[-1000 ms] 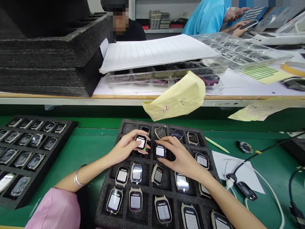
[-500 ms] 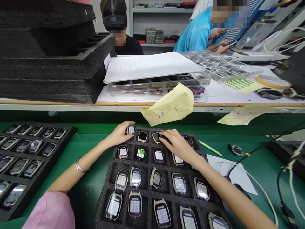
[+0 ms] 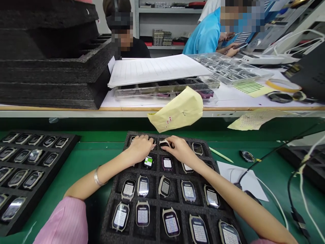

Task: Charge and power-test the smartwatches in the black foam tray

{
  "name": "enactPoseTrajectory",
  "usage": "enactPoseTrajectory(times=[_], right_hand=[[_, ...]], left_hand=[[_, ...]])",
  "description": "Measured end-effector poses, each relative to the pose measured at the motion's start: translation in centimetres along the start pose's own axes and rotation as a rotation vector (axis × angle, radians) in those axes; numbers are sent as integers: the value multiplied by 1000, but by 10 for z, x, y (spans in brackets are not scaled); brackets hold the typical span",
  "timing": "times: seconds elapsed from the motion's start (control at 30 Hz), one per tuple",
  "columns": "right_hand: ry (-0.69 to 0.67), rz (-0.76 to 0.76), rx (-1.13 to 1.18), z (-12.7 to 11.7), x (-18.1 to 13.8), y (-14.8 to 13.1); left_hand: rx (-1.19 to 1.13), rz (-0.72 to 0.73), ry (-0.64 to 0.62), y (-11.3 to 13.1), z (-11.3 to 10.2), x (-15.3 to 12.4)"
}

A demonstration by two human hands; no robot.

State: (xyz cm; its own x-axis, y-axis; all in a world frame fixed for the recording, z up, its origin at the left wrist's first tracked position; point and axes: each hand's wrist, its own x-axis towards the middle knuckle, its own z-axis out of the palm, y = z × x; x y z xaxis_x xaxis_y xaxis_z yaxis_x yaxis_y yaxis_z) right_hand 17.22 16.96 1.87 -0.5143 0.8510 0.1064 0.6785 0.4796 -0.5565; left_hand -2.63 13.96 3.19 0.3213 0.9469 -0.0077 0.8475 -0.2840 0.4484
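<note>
A black foam tray (image 3: 157, 171) on the green bench holds smartwatch cases in rows of compartments, many with lit white screens. My left hand (image 3: 141, 148) is over the back row, its fingers closed around the second smartwatch, mostly hidden beneath them. My right hand (image 3: 179, 149) pinches a tilted smartwatch (image 3: 164, 144) in the neighbouring back-row compartment. Just in front of the hands lie a watch with a green-and-white screen (image 3: 148, 161) and a purple-rimmed watch (image 3: 167, 163). A dark-screened watch (image 3: 197, 148) sits right of my right hand.
Another foam tray of watches (image 3: 27, 159) lies at left. Stacked black foam (image 3: 50, 81) and papers (image 3: 157, 69) occupy the shelf, with yellow paper (image 3: 180, 110) hanging off its edge. A green pen (image 3: 221, 155), white sheet (image 3: 245, 179) and cables (image 3: 291, 200) are at right. Two people sit beyond.
My left hand has let go of the watch in the back-left corner and moved right to the second one. My right hand stays at its watch, which is now tilted up more.
</note>
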Motion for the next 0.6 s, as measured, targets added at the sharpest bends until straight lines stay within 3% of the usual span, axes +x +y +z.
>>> enactPoseTrajectory(times=[0.1,0.17,0.23,0.3,0.43,0.6], right_hand=[[11,-42,168,-16,-12,-11],[27,-24,480,-26,-22,-19],[73,75,843,-32,-30,-26],[144,207,1058,-32,-36,-27],[160,335,1250,-24,-38,-20],[73,319,1316,-16,-41,-16]], left_hand=[[-74,-39,16,2,12,13],[-146,-48,32,-3,16,18],[-237,-35,38,-9,17,19],[-351,-3,37,-14,17,17],[-628,55,40,-10,16,7],[-1381,-49,-70,5,9,-9]])
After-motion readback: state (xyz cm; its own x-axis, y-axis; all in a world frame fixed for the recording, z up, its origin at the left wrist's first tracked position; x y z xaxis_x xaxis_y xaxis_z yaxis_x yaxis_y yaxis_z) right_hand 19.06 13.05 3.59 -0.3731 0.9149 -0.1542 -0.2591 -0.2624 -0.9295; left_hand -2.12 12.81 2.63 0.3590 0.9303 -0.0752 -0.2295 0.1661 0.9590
